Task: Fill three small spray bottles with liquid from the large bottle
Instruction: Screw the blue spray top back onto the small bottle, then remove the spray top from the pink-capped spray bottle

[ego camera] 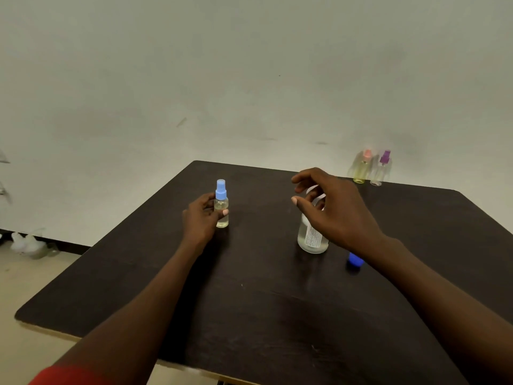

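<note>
Dark wooden table (pixel 249 315) by a plain, smudged pale wall (pixel 222 79); beige floor (pixel 25 276).

Dim, even light; far bottles (pixel 370 168) blurred, perhaps by motion; edges curve.

We have one wide-angle view, worn on the head, looking forward and down across the dark table (pixel 249 315) toward the far wall (pixel 249 79); it sits close, the left hand (pixel 201 218) and right hand (pixel 333 215) mid-frame.
</note>
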`<state>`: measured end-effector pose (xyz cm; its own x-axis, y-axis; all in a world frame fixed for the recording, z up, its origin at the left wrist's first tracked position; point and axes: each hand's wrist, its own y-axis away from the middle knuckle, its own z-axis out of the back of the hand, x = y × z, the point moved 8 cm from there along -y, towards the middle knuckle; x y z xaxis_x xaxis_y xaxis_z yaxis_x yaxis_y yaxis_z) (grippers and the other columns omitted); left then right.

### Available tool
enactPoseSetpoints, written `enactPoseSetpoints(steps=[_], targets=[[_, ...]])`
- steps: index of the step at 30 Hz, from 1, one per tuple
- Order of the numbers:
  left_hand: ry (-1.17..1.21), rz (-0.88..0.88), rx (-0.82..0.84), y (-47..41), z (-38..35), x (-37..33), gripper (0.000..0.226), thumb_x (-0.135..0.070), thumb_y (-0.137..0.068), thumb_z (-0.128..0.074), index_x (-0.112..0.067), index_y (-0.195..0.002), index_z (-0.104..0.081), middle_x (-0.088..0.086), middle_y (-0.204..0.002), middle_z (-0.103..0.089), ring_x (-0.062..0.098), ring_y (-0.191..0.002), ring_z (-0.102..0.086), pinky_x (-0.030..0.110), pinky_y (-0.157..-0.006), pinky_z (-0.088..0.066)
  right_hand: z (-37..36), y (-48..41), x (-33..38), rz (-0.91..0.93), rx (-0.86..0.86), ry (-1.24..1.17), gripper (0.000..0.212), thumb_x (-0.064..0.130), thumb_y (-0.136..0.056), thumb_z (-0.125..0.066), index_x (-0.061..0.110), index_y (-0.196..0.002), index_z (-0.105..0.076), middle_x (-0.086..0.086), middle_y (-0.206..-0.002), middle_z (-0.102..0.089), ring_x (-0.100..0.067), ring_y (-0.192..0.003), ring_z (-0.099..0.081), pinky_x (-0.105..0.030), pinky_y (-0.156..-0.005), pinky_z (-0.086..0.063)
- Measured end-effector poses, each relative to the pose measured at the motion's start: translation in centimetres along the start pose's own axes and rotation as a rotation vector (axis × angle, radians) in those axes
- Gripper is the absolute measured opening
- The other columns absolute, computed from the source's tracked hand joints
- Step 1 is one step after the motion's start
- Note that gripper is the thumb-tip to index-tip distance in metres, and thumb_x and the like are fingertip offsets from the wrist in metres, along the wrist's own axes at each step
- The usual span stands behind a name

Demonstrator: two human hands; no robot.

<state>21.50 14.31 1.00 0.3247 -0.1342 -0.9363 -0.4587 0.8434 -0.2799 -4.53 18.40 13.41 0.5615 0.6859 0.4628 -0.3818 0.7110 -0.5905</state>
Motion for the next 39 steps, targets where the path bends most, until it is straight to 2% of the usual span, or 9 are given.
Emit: enactPoseSetpoints(steps=[6,9,13,17,23,27,32,36,39], targets=[[0.05,0.007,0.05,1.0,0.0,0.7,0.067,-0.006,-0.077,-0.078,-0.016,-0.137,-0.052,-0.003,-0.119,-0.066,0.013,-0.107,-0.065,0.022,-0.091,-0.049,2.3,0.2,-0.9,-0.031,-0.072,-0.029,0.026,0.018,-0.086,-0.068,0.024,-0.11,-0.061,0.013,-0.094,-0.065,0.0,-0.081,-0.062,-0.006,-0.069,-0.045],[-0.04,-0.144,-0.156,2.0,1.9,-1.7,0.064,-0.024,-0.078,-0.078,-0.023,-0.136,-0.051,-0.008,-0.133,-0.058,0.01,-0.122,-0.057,0.031,-0.106,-0.043,4.3,0.1,-1.7,-0.068,-0.127,-0.027,0.027,0.018,-0.086,-0.068,0.023,-0.111,-0.061,0.014,-0.093,-0.065,0.002,-0.083,-0.063,-0.004,-0.07,-0.045],[-0.085,-0.502,-0.407,4.9,2.3,-10.2,0.034,-0.016,-0.088,-0.07,-0.013,-0.12,-0.059,-0.005,-0.118,-0.059,0.008,-0.11,-0.055,0.012,-0.095,-0.04,7.3,0.1,-5.2,-0.21,-0.193,-0.031,0.023,0.019,-0.087,-0.067,0.022,-0.109,-0.063,0.01,-0.093,-0.066,0.0,-0.078,-0.064,0.0,-0.065,-0.043],[-0.083,-0.597,-0.201,4.0,-3.1,-14.3,0.034,-0.012,-0.087,-0.069,-0.015,-0.119,-0.06,-0.001,-0.11,-0.062,0.008,-0.097,-0.061,0.014,-0.086,-0.048,9.0,0.4,-10.5,-0.394,-0.179,0.037,0.023,0.02,-0.085,-0.068,0.02,-0.108,-0.064,0.004,-0.097,-0.068,0.0,-0.078,-0.062,-0.001,-0.061,-0.04],[0.012,-0.246,0.196,-1.3,-12.0,-11.8,0.05,-0.021,-0.082,-0.076,-0.027,-0.127,-0.058,0.001,-0.11,-0.067,0.007,-0.097,-0.066,0.005,-0.075,-0.048,8.8,-0.4,-17.6,-0.576,-0.008,0.134,0.038,0.022,-0.083,-0.07,0.012,-0.118,-0.06,-0.003,-0.108,-0.065,-0.013,-0.092,-0.06,-0.021,-0.08,-0.041],[-0.007,-0.194,0.365,-4.5,-17.0,-11.2,0.067,-0.029,-0.072,-0.084,-0.035,-0.132,-0.053,-0.001,-0.119,-0.063,0.01,-0.106,-0.064,0.032,-0.094,-0.054,9.0,-2.9,-21.4,-0.624,0.009,0.152,0.043,0.022,-0.084,-0.068,0.013,-0.124,-0.055,-0.004,-0.115,-0.062,-0.013,-0.095,-0.057,-0.023,-0.079,-0.041],[0.001,-0.193,0.489,-7.7,-23.3,-12.1,0.083,-0.037,-0.068,-0.086,-0.041,-0.139,-0.044,-0.003,-0.135,-0.054,0.015,-0.117,-0.058,0.032,-0.096,-0.05,9.0,-8.0,-26.2,-0.608,0.004,0.202,0.051,0.017,-0.08,-0.069,0.013,-0.128,-0.052,-0.012,-0.13,-0.056,-0.024,-0.103,-0.06,-0.027,-0.08,-0.045],[0.032,-0.229,0.519,-9.5,-27.4,-12.6,0.081,-0.031,-0.072,-0.084,-0.037,-0.142,-0.042,-0.002,-0.139,-0.051,0.017,-0.12,-0.057,0.02,-0.087,-0.045,8.5,-11.9,-29.7,-0.589,0.03,0.271,0.055,0.008,-0.08,-0.064,0.016,-0.132,-0.049,-0.011,-0.122,-0.057,-0.027,-0.103,-0.058,-0.027,-0.077,-0.041],[0.058,-0.224,0.514,-10.5,-29.7,-12.4,0.078,-0.031,-0.074,-0.082,-0.035,-0.141,-0.043,-0.001,-0.138,-0.053,0.019,-0.12,-0.058,0.02,-0.087,-0.045,7.3,-14.4,-31.8,-0.552,0.069,0.352,0.057,0.0,-0.084,-0.055,0.017,-0.138,-0.046,-0.008,-0.134,-0.053,-0.027,-0.121,-0.05,-0.027,-0.085,-0.039]])
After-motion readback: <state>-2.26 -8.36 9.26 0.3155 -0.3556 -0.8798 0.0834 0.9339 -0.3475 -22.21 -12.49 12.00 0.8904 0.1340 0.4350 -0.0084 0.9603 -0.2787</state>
